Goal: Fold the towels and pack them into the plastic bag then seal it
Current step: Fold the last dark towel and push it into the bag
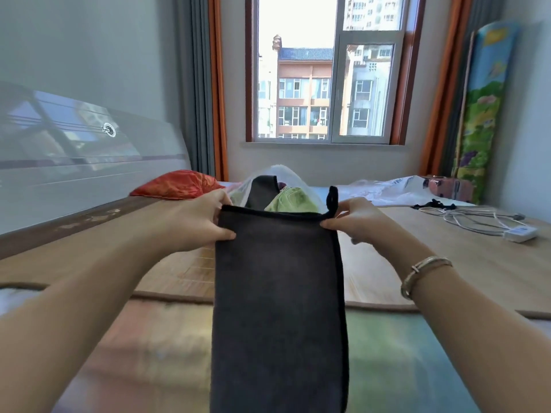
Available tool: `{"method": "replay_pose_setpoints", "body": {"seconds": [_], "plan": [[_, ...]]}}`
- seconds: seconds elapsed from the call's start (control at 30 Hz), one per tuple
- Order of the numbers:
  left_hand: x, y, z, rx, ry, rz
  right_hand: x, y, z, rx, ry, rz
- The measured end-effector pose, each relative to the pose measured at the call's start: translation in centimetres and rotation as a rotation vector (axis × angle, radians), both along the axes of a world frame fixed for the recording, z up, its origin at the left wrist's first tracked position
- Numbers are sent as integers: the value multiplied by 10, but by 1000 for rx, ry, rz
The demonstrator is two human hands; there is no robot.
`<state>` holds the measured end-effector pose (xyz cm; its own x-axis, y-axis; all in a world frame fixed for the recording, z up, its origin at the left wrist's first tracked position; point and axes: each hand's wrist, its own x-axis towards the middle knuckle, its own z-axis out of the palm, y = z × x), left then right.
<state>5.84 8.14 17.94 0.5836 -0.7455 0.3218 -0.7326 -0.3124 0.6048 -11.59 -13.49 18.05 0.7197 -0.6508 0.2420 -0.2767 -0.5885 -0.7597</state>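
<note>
Between the two grips hangs a dark grey towel point(278, 308): left hand point(196, 222) and right hand point(356, 223) pinch its top corners; beyond them, a plastic bag point(286, 180) holding towels.

Head camera looks forward and down, close over a bed point(417, 263)

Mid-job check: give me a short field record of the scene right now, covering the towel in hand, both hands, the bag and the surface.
towel in hand: dark grey rectangular towel with black edging, held up by its top corners, hanging flat
left hand: grip pinching the top left corner
right hand: grip pinching the top right corner beside the black loop
bag: clear plastic bag behind the towel, open, holding a green towel and another dark one
surface: woven bamboo mat
</note>
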Motion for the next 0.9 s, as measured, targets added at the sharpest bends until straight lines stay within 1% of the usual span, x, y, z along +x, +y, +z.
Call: {"method": "replay_pose_setpoints", "body": {"seconds": [0.07,0.13,0.23,0.3,0.37,0.43,0.47,0.53,0.57,0.63,0.7,0.77,0.8,0.83,0.87,0.9], "plan": [[18,-17,-13,-64,-50,49,17,-6,-5,163,-61,8],[30,-36,-22,-191,-36,84,31,-11,-9,360,-160,54],[35,-51,-30,-333,12,125,49,-24,-21,446,-281,140],[35,-47,-40,-399,101,68,50,-30,-37,461,-322,197],[30,-33,-56,-372,157,-15,41,-33,-61,511,-343,249],[21,-16,-76,-304,200,-99,28,-33,-89,585,-351,304],[17,-6,-86,-265,230,-129,20,-31,-103,593,-337,330],[12,10,-106,-156,290,-181,1,-23,-126,511,-244,380],[10,17,-116,-90,302,-204,-8,-16,-132,475,-182,403],[8,27,-133,60,284,-219,-21,-6,-142,482,-55,430],[5,33,-146,241,234,-197,-27,3,-147,449,42,383],[5,30,-159,337,157,-107,-28,7,-151,414,74,259],[5,25,-164,316,121,-20,-27,7,-152,405,70,193],[5,20,-170,244,116,99,-26,8,-153,382,65,128],[5,15,-173,132,187,208,-25,7,-154,327,61,66],[4,9,-175,33,323,292,-23,5,-154,253,64,12]]}}
